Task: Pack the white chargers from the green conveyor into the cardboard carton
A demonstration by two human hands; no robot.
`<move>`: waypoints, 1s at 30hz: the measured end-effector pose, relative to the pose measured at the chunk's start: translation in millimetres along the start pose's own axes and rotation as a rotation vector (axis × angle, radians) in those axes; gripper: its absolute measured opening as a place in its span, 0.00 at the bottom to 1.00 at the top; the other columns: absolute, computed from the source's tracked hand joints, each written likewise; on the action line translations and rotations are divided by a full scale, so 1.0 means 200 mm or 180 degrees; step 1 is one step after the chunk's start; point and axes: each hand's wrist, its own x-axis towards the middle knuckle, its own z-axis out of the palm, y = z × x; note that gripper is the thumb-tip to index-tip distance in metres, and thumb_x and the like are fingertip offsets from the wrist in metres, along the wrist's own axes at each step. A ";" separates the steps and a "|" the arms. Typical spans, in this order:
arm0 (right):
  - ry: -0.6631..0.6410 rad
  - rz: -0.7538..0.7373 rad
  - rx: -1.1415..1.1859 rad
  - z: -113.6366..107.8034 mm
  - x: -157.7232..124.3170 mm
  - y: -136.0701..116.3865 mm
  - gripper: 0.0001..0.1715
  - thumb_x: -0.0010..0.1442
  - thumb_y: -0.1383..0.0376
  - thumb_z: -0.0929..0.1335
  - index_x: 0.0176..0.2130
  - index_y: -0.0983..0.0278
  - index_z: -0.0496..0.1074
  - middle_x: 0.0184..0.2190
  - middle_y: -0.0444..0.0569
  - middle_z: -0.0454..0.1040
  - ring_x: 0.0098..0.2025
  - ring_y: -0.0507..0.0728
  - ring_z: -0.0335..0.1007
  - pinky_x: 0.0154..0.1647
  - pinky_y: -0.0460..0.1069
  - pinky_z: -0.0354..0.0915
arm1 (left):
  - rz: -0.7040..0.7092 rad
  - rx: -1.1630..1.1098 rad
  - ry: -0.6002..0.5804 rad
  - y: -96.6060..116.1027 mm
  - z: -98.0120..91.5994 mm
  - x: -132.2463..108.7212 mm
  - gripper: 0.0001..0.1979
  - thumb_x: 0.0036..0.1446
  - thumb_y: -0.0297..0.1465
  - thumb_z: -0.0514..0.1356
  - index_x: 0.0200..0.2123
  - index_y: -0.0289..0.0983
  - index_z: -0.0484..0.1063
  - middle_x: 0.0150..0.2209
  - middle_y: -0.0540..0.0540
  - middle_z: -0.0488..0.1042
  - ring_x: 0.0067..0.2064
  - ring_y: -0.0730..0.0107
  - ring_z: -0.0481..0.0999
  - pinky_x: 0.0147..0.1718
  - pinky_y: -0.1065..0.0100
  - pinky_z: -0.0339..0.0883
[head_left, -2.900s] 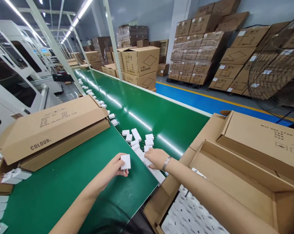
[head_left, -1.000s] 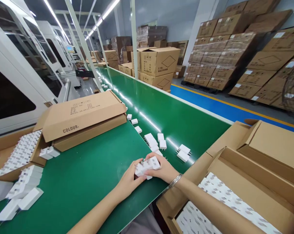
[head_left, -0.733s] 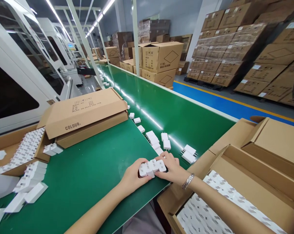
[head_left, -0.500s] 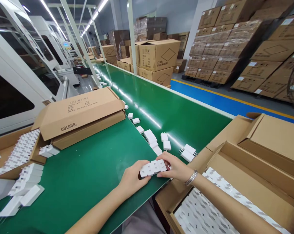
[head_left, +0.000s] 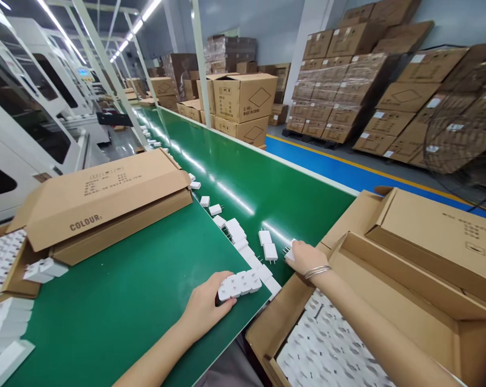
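Beside the green belt (head_left: pixel 283 188), the tabletop (head_left: pixel 117 301) is edged by loose adapters (head_left: pixel 270 252); pins could be bent or pieces pushed off if that edge is brushed by a sleeve-less forearm. In the open right-hand carton (head_left: pixel 262 334), packed adapters are seen in close ranks, partly hidden by the right arm; these could be disturbed if they are knocked by it. More adapters are held in the left-hand carton (head_left: pixel 23 269), cut off by the view. A row of about four adapters (head_left: pixel 240 285), pins up, is gripped at one end by the left hand (head_left: pixel 204 301); being pinched there only, it could be broken apart. The right hand (head_left: pixel 304 258) is curled over an adapter on the belt; whether it is gripped cannot be told.
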 end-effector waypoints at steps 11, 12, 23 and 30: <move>-0.0317 -0.0963 0.1313 -0.10 -0.01 0.03 0.19 0.54 0.60 0.72 0.44 0.63 0.70 0.45 0.49 0.70 0.41 0.55 0.70 0.43 0.54 0.69 | -0.0281 -0.0063 0.0123 -0.01 -0.01 -0.01 0.26 0.50 0.33 0.59 0.55 0.42 0.65 0.49 0.46 0.76 0.47 0.60 0.77 0.48 0.62 0.70; -0.0398 -0.1198 0.1545 -0.10 -0.05 0.02 0.21 0.51 0.59 0.73 0.44 0.62 0.69 0.45 0.48 0.70 0.39 0.54 0.70 0.41 0.52 0.70 | -0.0322 -0.0123 0.0102 -0.01 -0.01 -0.01 0.27 0.49 0.33 0.60 0.55 0.42 0.65 0.48 0.46 0.76 0.47 0.60 0.77 0.47 0.62 0.71; -0.0707 -0.2254 0.2343 0.06 -0.30 -0.24 0.23 0.49 0.63 0.73 0.44 0.59 0.63 0.36 0.44 0.71 0.35 0.56 0.69 0.36 0.52 0.69 | -0.0320 -0.0593 -0.0249 -0.01 -0.09 0.01 0.24 0.44 0.30 0.62 0.49 0.42 0.72 0.43 0.49 0.79 0.38 0.64 0.78 0.39 0.69 0.71; 0.0533 -0.2930 0.0468 -0.04 -0.36 -0.38 0.34 0.53 0.44 0.68 0.50 0.63 0.66 0.45 0.57 0.71 0.44 0.65 0.66 0.40 0.59 0.63 | -0.0143 -0.1208 -0.0033 -0.06 -0.06 -0.02 0.31 0.54 0.50 0.56 0.57 0.41 0.62 0.51 0.41 0.74 0.37 0.63 0.77 0.37 0.64 0.72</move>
